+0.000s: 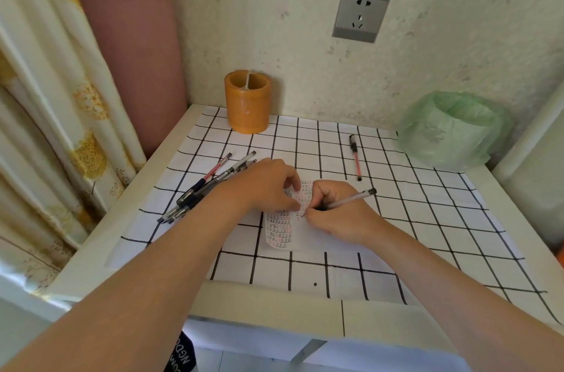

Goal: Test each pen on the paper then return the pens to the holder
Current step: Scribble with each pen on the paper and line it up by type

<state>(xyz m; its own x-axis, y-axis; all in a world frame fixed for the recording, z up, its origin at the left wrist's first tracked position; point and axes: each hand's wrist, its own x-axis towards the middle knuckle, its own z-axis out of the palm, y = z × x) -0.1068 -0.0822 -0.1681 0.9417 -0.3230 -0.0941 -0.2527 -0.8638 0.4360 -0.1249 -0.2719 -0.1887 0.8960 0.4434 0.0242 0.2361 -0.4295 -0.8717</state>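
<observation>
My right hand [334,213] grips a clear pen [351,200] with a black cap end, its tip touching the small paper [282,228], which is covered in rows of black and red marks. My left hand [268,185] presses flat on the paper's upper part and holds it down. A bundle of several pens [207,185] lies on the table to the left, partly under my left forearm. One red pen [355,156] lies alone at the right. The orange pen holder [247,101] stands at the back by the wall, with no pens showing in it.
A white cloth with a black grid [396,219] covers the small table. A bin lined with a green bag [454,130] sits at the back right corner. A curtain [45,97] and a pink roll [137,66] stand to the left. A wall socket [361,11] is above.
</observation>
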